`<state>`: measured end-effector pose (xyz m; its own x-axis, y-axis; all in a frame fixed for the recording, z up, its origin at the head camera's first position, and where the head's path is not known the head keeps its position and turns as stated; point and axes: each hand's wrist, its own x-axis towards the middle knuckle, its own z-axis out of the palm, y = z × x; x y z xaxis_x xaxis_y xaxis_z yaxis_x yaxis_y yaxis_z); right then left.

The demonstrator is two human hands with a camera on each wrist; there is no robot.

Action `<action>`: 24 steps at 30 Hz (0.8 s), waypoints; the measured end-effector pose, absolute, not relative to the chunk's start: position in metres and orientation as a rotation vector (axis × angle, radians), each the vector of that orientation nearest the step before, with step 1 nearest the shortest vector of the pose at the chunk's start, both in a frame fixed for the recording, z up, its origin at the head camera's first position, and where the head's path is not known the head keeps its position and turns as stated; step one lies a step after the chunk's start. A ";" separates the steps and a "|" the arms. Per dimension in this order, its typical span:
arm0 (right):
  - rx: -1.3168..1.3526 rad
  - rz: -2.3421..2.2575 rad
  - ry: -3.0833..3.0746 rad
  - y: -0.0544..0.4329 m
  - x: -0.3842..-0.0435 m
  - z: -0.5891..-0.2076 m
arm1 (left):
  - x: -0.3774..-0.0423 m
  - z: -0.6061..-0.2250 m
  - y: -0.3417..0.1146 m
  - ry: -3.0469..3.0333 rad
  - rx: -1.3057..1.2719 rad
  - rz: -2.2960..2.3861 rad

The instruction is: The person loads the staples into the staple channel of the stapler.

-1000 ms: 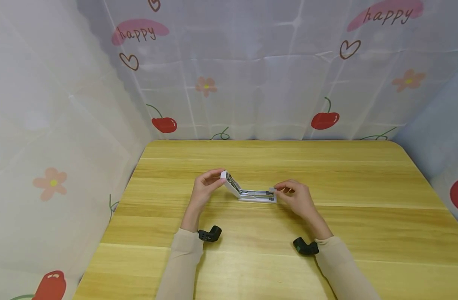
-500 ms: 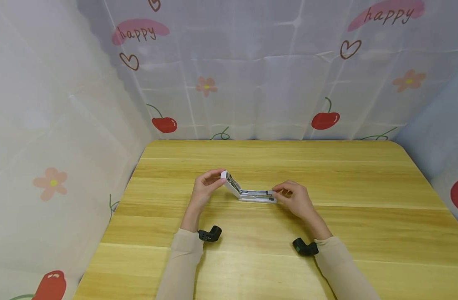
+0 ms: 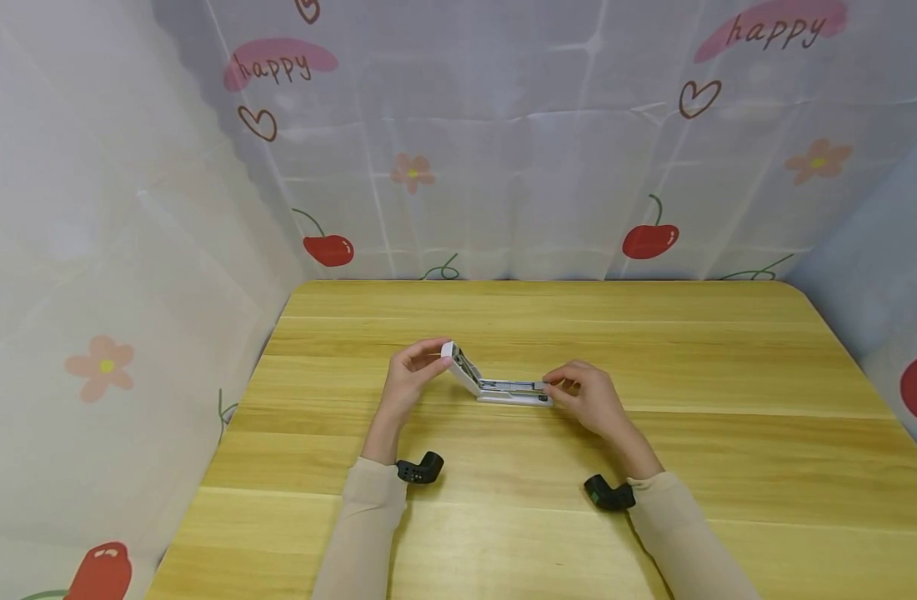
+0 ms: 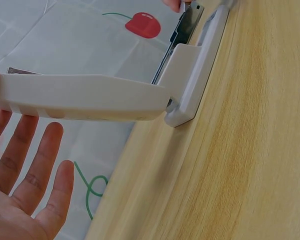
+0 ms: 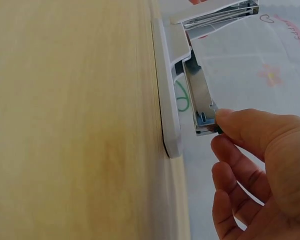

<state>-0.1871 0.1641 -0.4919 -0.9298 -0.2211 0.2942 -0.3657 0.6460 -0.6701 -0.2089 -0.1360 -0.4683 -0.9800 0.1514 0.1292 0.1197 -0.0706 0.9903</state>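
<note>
A white stapler (image 3: 509, 399) lies on the table with its upper arm (image 4: 80, 95) swung up to the left. My left hand (image 3: 406, 383) grips the raised end of that arm between thumb and fingers; in the left wrist view the other fingers spread below it. The metal magazine (image 5: 196, 87) sits above the stapler's base. At its right end my right hand (image 3: 592, 398) pinches a small grey metal strip (image 3: 538, 386), like a row of staples, between thumb and forefinger. The fingertips hide most of it in the right wrist view.
The wooden table (image 3: 473, 517) stretches around the stapler on every side. Behind it hangs a light curtain (image 3: 496, 192) with cherries and flowers. A black wrist camera (image 3: 421, 468) sits on the left wrist, another black camera (image 3: 608, 493) on the right.
My right fingertips have shifted slightly left and down with the grey strip, which now lies lower, in line with the magazine. The left hand and the stapler's arm have stayed put.
</note>
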 end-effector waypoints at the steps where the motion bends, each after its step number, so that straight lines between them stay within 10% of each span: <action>1: 0.488 1.133 -2.684 0.163 -0.187 -0.491 | -0.209 -0.468 -0.136 2.128 0.311 2.260; 24: 0.503 1.066 -2.723 0.157 -0.189 -0.490 | -0.208 -0.468 -0.136 2.133 0.310 2.260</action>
<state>-0.1891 0.1570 -0.4900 -0.9278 -0.2467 0.2800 -0.3713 0.6866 -0.6251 -0.2084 -0.1357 -0.4677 -0.9801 0.1490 0.1313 0.1224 -0.0673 0.9902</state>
